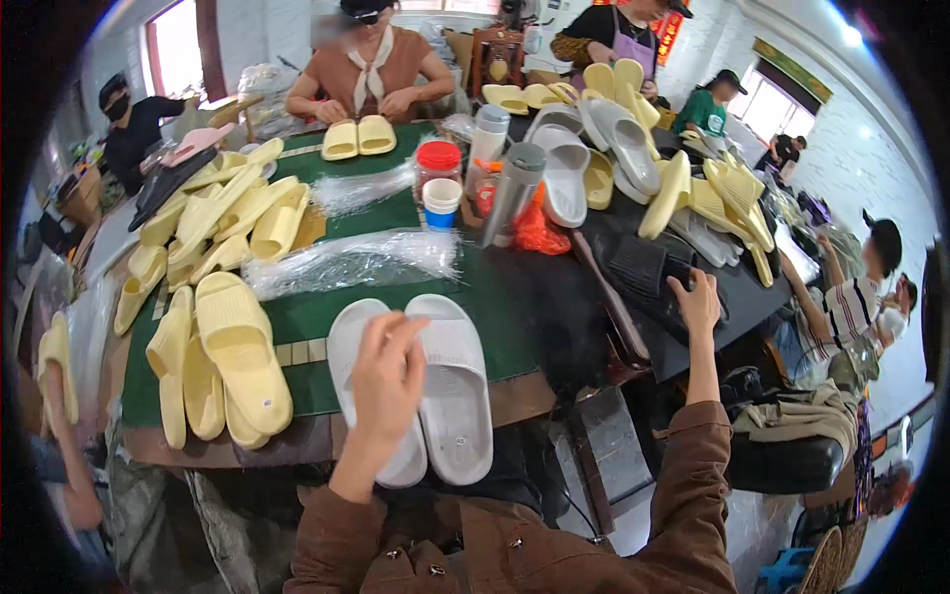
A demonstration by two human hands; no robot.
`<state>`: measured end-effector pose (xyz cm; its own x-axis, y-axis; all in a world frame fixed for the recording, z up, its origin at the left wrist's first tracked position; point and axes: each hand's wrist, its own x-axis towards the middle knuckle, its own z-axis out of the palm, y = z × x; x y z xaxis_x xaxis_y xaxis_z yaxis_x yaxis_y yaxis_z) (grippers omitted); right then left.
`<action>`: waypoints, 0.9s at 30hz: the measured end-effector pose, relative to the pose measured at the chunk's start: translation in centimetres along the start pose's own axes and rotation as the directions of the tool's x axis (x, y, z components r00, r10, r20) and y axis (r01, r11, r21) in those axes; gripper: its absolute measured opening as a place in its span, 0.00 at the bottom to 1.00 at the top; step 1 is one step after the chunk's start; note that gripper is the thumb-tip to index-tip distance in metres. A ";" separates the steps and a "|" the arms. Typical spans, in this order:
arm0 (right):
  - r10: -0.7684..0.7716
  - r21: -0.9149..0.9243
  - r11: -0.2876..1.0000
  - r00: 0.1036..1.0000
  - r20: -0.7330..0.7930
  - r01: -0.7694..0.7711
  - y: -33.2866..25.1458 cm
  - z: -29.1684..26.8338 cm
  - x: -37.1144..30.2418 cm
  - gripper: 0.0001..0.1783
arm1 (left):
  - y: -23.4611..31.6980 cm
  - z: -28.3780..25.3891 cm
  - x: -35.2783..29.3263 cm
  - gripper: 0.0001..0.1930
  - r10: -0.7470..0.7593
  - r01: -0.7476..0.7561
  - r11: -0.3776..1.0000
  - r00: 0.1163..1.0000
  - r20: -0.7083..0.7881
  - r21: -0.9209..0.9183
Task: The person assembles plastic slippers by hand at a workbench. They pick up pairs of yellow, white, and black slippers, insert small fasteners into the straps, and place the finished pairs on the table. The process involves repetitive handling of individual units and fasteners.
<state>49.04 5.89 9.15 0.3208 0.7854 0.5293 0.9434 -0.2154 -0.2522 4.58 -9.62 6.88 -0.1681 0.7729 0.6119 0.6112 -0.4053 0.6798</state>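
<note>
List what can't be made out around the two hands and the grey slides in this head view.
- Left grey slide: its middle is hidden by the left hand above it; actual contact cannot be told.
- Right hand: reaches onto the dark cloth at the table edge; what its fingers touch is hidden.
- Small marks on the right grey slide: too small.
- Far slide piles: bent and blurred toward the fisheye rim.
</note>
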 end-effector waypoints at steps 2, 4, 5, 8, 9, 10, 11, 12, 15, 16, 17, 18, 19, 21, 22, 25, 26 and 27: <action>-0.006 -0.093 0.996 1.000 -0.005 0.005 0.3 1.0 0.6 0.33 | 0.8 -0.8 -3.1 0.17 -0.037 0.029 0.995 0.996 0.081 0.096; -0.032 -0.150 0.988 0.999 0.027 0.036 2.5 2.0 2.3 0.33 | 0.9 -1.3 -6.6 0.19 -0.126 0.094 0.979 0.977 0.173 0.181; -0.008 -0.141 0.990 0.997 0.077 0.019 3.0 2.6 2.9 0.33 | 0.8 -1.5 -7.7 0.20 -0.176 0.125 0.965 0.960 0.216 0.232; 0.026 -0.134 0.991 0.987 0.158 -0.005 3.4 2.9 3.9 0.35 | 0.6 -0.2 -9.1 0.24 -0.051 -0.062 0.937 0.949 0.311 0.343; 0.026 -0.087 0.996 0.986 0.167 -0.011 3.4 3.2 3.7 0.37 | 0.1 0.9 -9.4 0.26 -0.054 -0.060 0.932 0.953 0.299 0.357; 0.002 -0.050 0.999 0.990 0.140 0.005 3.2 3.7 3.4 0.37 | -0.7 2.3 -9.4 0.27 -0.053 -0.059 0.927 0.957 0.286 0.369; -0.009 -0.053 0.998 0.992 0.127 0.016 3.5 3.9 3.5 0.37 | -1.1 3.2 -9.1 0.29 -0.044 -0.065 0.924 0.961 0.274 0.376; -0.019 -0.058 0.998 0.993 0.114 0.026 3.8 4.1 3.6 0.36 | -1.5 3.9 -8.8 0.30 -0.049 -0.060 0.915 0.965 0.258 0.399; -0.003 -0.062 0.998 0.993 0.120 0.011 3.7 4.2 3.6 0.35 | -2.8 4.7 -8.0 0.32 -0.059 -0.058 0.876 0.972 0.226 0.479; -0.005 -0.054 0.998 0.994 0.114 0.011 3.7 4.1 3.5 0.35 | -3.0 4.2 -8.1 0.32 -0.067 -0.055 0.869 0.972 0.227 0.492; -0.007 -0.047 0.999 0.994 0.107 0.012 3.6 4.1 3.3 0.34 | -3.3 3.5 -8.4 0.31 -0.074 -0.053 0.862 0.971 0.228 0.505; -0.008 -0.040 0.999 0.995 0.101 0.012 3.5 4.1 3.3 0.34 | -3.6 2.7 -8.7 0.31 -0.082 -0.050 0.855 0.970 0.229 0.517; -0.011 -0.039 0.999 0.996 0.087 0.014 3.7 3.9 3.3 0.33 | -3.5 1.8 -8.7 0.30 -0.109 -0.026 0.849 0.968 0.224 0.528; -0.018 -0.030 0.999 0.997 0.069 0.020 3.9 4.1 3.2 0.32 | -4.2 -0.3 -9.2 0.28 -0.154 0.044 0.827 0.976 0.151 0.561; -0.012 -0.027 1.000 0.997 0.080 0.014 3.8 4.1 3.1 0.32 | -4.7 -1.5 -9.3 0.27 -0.175 0.080 0.813 0.978 0.112 0.576; -0.009 -0.032 0.999 0.997 0.079 0.011 3.8 4.2 3.2 0.32 | -6.6 -5.4 -9.1 0.20 -0.152 0.103 0.833 0.987 0.047 0.543; -0.013 -0.047 0.999 0.998 0.057 0.015 4.2 4.3 3.3 0.32 | -7.3 -6.6 -9.1 0.19 -0.164 0.123 0.829 0.986 0.027 0.546; -0.017 -0.063 0.998 0.999 0.035 0.019 4.7 4.3 3.5 0.32 | -8.0 -7.7 -9.1 0.18 -0.176 0.144 0.824 0.984 0.007 0.547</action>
<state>54.18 10.13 6.30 0.3019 0.8089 0.5045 0.9527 -0.2367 -0.1907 -4.77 -17.17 -0.98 -0.2678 0.8355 0.4797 0.9031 0.0442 0.4272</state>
